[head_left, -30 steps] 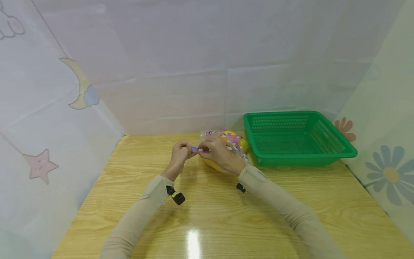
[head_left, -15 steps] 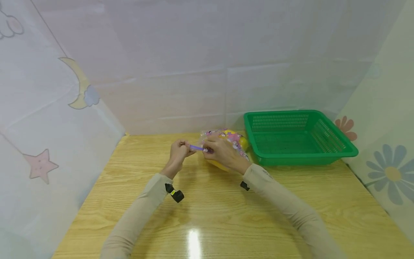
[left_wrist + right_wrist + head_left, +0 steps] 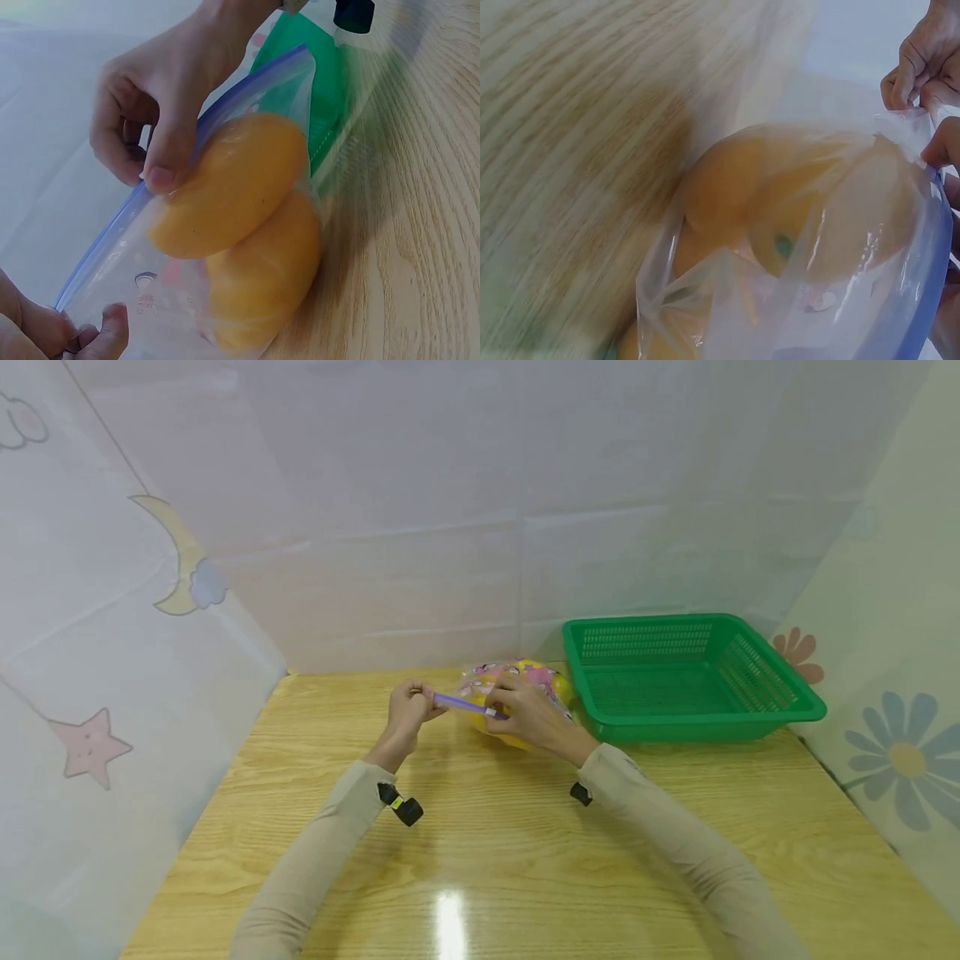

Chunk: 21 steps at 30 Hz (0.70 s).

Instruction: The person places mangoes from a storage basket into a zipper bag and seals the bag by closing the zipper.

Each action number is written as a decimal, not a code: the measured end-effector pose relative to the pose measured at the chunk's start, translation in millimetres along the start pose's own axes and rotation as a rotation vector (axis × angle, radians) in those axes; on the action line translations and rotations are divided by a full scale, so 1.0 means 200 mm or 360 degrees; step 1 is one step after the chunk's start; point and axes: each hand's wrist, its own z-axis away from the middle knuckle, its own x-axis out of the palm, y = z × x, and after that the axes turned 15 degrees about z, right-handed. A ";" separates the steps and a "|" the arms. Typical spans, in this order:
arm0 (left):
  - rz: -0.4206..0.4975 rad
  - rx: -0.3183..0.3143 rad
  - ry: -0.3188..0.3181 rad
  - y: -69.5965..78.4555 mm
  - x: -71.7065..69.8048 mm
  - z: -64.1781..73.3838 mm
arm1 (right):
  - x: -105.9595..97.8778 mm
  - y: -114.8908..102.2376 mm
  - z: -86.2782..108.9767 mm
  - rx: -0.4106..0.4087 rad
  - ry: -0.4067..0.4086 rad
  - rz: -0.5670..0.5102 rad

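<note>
A clear zip bag (image 3: 187,300) with a printed pattern stands on the table, filled with several yellow-orange, mango-like fruits (image 3: 232,187). Along its top runs a purple zip strip (image 3: 459,702). My left hand (image 3: 407,714) pinches the left end of that strip. On the strip's right part, my right hand (image 3: 534,718) pinches the closure between thumb and fingers, right at a small white slider (image 3: 491,712). In the left wrist view, the strip beyond my right hand slants up to the bag's far corner. My right hand and forearm hide part of the bag in the head view.
A green plastic basket (image 3: 705,722) with slotted walls stands right of the bag, near the back wall, with nothing seen inside. The wooden table (image 3: 480,835) meets patterned sheets at its back and sides. A small black camera (image 3: 408,811) hangs at my left wrist.
My right hand has slid rightward along the zip strip with the white slider, so a longer stretch of purple shows between the hands. My left hand has shifted slightly left, still pinching its end.
</note>
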 end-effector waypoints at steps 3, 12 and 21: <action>0.0003 -0.0001 0.0001 0.00 0.00 0.00 | 0.00 0.01 0.01 -0.0001 0.0011 -0.0027; -0.0042 0.0000 0.0020 0.02 0.01 -0.01 | -0.01 0.04 0.04 -0.0049 0.0089 -0.0039; -0.0064 0.0036 0.0073 0.04 0.00 -0.03 | -0.08 0.09 0.04 -0.0081 0.0063 0.0017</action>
